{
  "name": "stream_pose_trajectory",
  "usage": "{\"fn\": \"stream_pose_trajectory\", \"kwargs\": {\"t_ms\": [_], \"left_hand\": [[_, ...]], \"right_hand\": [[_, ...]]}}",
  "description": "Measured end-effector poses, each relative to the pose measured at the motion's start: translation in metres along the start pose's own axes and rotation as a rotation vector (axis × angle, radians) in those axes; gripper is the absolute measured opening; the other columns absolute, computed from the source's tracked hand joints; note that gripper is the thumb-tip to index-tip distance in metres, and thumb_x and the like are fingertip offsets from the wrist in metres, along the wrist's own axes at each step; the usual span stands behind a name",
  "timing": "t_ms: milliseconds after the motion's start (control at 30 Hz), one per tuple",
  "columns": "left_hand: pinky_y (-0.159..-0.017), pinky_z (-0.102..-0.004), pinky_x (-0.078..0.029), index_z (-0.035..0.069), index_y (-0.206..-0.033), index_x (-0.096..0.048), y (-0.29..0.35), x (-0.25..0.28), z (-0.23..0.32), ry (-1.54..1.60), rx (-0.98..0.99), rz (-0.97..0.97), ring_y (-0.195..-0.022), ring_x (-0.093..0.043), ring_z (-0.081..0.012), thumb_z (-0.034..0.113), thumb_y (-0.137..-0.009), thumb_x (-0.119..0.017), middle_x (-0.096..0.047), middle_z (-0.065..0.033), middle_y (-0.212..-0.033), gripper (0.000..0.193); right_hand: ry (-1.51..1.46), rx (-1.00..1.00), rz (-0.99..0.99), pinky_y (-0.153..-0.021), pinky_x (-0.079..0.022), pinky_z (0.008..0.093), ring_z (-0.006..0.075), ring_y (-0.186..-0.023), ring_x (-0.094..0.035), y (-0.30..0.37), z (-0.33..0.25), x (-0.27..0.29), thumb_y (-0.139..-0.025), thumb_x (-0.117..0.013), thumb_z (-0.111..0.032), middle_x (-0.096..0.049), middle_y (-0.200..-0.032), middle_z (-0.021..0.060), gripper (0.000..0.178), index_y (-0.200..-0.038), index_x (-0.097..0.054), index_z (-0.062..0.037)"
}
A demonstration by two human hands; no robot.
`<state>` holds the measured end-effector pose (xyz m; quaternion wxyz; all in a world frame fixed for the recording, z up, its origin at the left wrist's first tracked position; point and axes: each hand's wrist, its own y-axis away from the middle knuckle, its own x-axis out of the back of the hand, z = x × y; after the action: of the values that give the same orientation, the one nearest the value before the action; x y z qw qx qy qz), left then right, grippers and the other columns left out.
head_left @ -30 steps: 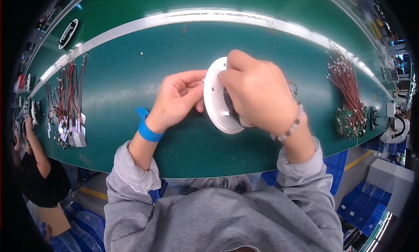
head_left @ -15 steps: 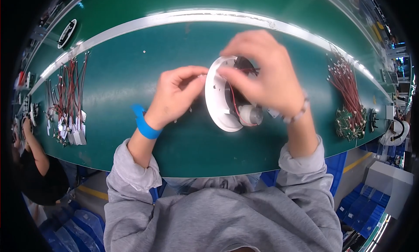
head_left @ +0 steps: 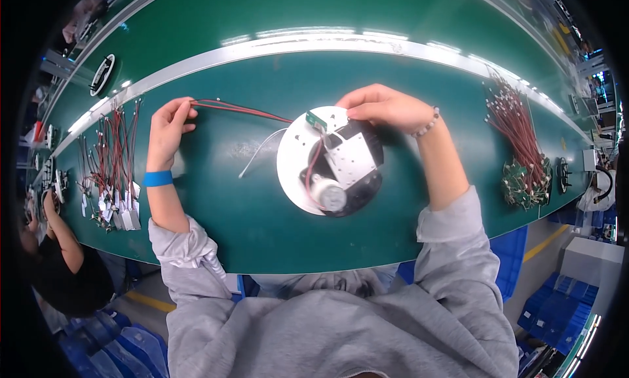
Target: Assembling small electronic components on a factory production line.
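A round white housing [head_left: 291, 156] lies mostly flat on the bench between my hands, with a small cylindrical motor [head_left: 332, 197] and black parts [head_left: 364, 193] on it. A small green circuit board [head_left: 316, 120] stands near its far rim. Out to the left, my left hand [head_left: 168, 133] pinches the end of the dark red wires [head_left: 246, 109], which stretch taut from the housing. A thin white cable [head_left: 263, 149] hangs loose on the left side. My right hand [head_left: 390, 109] grips the housing's far right rim between thumb and fingers; its fingertips are partly hidden.
Bundles of red wires lie at the left [head_left: 116, 149] and at the right, where the right bundle [head_left: 521, 132] ends in green boards [head_left: 526, 181]. A white-rimmed ring [head_left: 102, 75] sits beyond the bench's raised strip. A co-worker's arm [head_left: 64, 237] shows far left.
The housing has gone from tilted on edge to lying flatter, its inner side up. My left hand has moved away left, now holding the stretched red wires. My right hand has settled on the rim.
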<state>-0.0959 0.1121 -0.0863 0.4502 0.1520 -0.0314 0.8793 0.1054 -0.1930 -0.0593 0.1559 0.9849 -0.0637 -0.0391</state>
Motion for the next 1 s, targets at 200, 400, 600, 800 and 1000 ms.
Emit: {"fn": "stream_pose_trajectory", "kwargs": {"t_ms": [200,400,600,800,1000], "left_hand": [[-0.078,-0.0282,-0.043,0.004,-0.105,-0.055,-0.003,-0.007,0.007,-0.365,-0.414,0.302,-0.091,-0.055,-0.0169,0.010,-0.078,-0.055,-0.059,-0.0082,-0.097,0.028],[-0.090,-0.0342,-0.034,0.000,-0.106,-0.050,0.050,-0.098,0.053,-0.094,-0.668,-0.182,-0.106,-0.045,-0.0230,0.023,-0.083,-0.044,-0.051,-0.0130,-0.108,0.032],[-0.083,-0.0338,-0.039,-0.004,-0.121,-0.030,0.082,-0.125,0.059,0.183,-0.412,-0.560,-0.097,-0.049,-0.0269,0.018,-0.086,-0.041,-0.048,-0.0170,-0.110,0.042],[-0.059,-0.0247,-0.045,-0.005,-0.098,-0.052,0.092,-0.102,0.077,0.039,-0.079,-0.626,-0.065,-0.058,-0.0149,0.022,-0.085,-0.048,-0.060,-0.0122,-0.079,0.030],[-0.051,-0.0198,-0.040,-0.002,-0.080,-0.057,0.090,-0.080,0.066,0.194,-0.060,-0.830,-0.054,-0.050,-0.0062,0.018,-0.081,-0.055,-0.055,-0.0002,-0.061,0.020]], "right_hand": [[-0.021,0.022,0.013,-0.072,-0.042,0.0208,0.0068,-0.077,-0.052,-0.011,0.003,-0.001,-0.081,-0.051,-0.013,-0.059,-0.085,0.0011,0.019,-0.093,-0.058,0.0008],[0.183,0.100,-0.064,-0.075,-0.042,0.0259,0.0117,-0.082,-0.051,-0.018,-0.001,-0.019,-0.082,-0.051,-0.013,-0.058,-0.090,0.0056,0.022,-0.096,-0.057,0.0029],[0.067,-0.059,0.042,-0.059,-0.040,0.0193,0.0055,-0.067,-0.049,0.000,0.007,-0.018,-0.081,-0.053,-0.013,-0.057,-0.075,0.0006,0.015,-0.084,-0.057,0.0007],[-0.018,0.015,0.034,-0.062,-0.042,0.0193,0.0074,-0.069,-0.052,-0.007,0.009,-0.025,-0.082,-0.050,-0.010,-0.058,-0.077,0.0034,0.017,-0.090,-0.056,0.0036],[0.200,0.142,0.474,-0.039,-0.032,0.0156,0.0028,-0.047,-0.040,-0.015,0.020,-0.044,-0.091,-0.033,-0.029,-0.049,-0.058,-0.0002,0.042,-0.076,-0.058,0.0019]]}}
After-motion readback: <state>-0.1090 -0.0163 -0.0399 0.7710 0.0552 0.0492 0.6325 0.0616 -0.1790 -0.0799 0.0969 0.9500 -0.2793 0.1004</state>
